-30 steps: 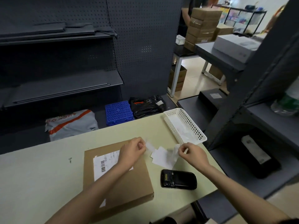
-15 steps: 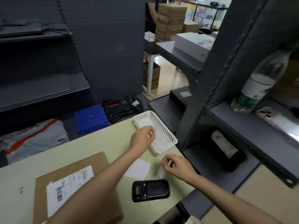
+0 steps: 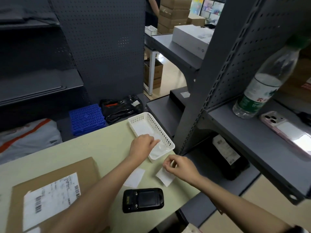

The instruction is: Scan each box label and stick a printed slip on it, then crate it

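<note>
Reaching over the near rim of the white basket, the left hand is hovering with its fingers bent and pointing down at clear film inside; whether it is pinching anything I cannot tell. The right hand is pinching the top edge of a white slip that is lying on the tabletop just in front of the basket. Another slip is lying flat beside it, partly under the left forearm. The black scanner is resting face up near the front edge. The cardboard box is sitting to the left, its barcode label facing up.
</note>
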`<state>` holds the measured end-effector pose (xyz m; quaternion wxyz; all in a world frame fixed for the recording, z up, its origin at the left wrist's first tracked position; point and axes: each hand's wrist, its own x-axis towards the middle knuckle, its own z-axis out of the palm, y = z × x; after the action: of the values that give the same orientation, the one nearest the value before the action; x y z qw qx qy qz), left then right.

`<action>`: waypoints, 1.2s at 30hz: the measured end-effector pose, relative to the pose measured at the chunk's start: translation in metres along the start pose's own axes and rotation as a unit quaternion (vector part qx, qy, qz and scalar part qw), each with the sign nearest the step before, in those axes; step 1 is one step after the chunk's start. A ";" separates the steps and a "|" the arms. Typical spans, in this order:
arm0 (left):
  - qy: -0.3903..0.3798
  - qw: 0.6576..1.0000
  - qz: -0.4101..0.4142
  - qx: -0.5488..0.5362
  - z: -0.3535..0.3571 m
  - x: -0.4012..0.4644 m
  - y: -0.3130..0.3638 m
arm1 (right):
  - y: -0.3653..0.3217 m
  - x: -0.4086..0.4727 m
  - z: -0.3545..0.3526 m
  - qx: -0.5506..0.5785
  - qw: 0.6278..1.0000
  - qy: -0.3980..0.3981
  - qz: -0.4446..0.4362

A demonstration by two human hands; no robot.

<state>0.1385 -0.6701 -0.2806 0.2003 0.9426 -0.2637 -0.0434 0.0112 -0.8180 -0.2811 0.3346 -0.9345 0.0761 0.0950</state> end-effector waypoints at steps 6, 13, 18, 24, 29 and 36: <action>-0.028 0.988 -0.005 -0.155 -0.008 -0.049 -0.026 | -0.024 0.030 0.006 0.003 0.999 0.018 -0.047; 0.043 0.970 -0.145 -0.192 -0.036 -0.097 -0.070 | -0.087 0.064 0.037 0.012 0.991 -0.023 -0.128; 0.112 0.928 -0.243 -0.260 -0.064 -0.126 -0.107 | -0.133 0.073 0.070 0.034 0.983 -0.045 -0.176; 0.167 0.883 -0.312 -0.308 -0.100 -0.166 -0.169 | -0.166 0.085 0.107 0.012 0.984 -0.070 -0.161; 0.198 0.854 -0.349 -0.330 -0.114 -0.193 -0.207 | -0.186 0.094 0.134 -0.010 0.987 -0.076 -0.143; 0.188 0.840 -0.368 -0.353 -0.115 -0.206 -0.244 | -0.210 0.103 0.162 0.050 0.990 -0.075 -0.110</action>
<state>0.1007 -0.3331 -0.2774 0.5343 0.8259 0.1782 -0.0256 0.1337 -0.5618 -0.2990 0.3936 -0.9098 -0.0476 0.1231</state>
